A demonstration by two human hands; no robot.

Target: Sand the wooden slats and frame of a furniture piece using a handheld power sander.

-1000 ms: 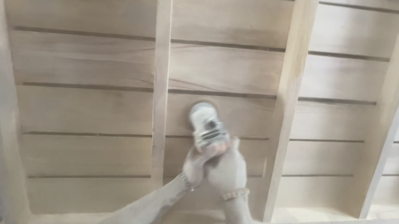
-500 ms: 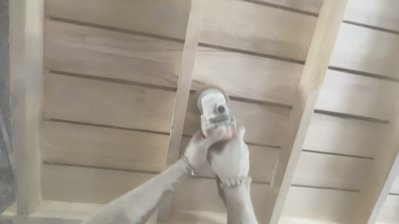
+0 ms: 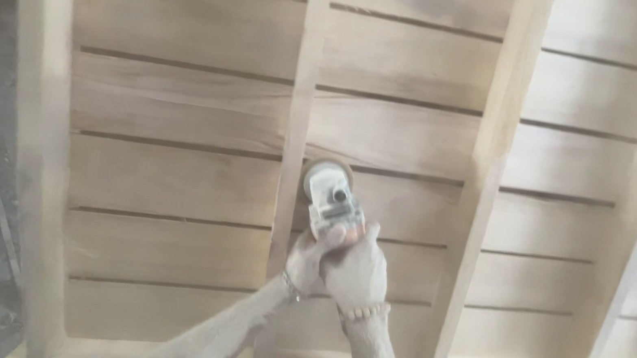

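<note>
Both hands, left hand (image 3: 308, 261) and right hand (image 3: 358, 270), fingers wrapped tight round grinder (image 3: 330, 197) body just right of centre rib (image 3: 293, 151); likely heavy, rigid, dust-slick.

Left hand (image 3: 309, 261), right hand (image 3: 358, 273) gripping sander (image 3: 330, 197), on slatted wood panel (image 3: 181, 103)

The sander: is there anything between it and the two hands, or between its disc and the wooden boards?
Nothing visible. Both hands, left and right, grip the sander directly at its rear end. Its disc appears to lie straight on the wooden boards, just right of an upright rib.
</note>
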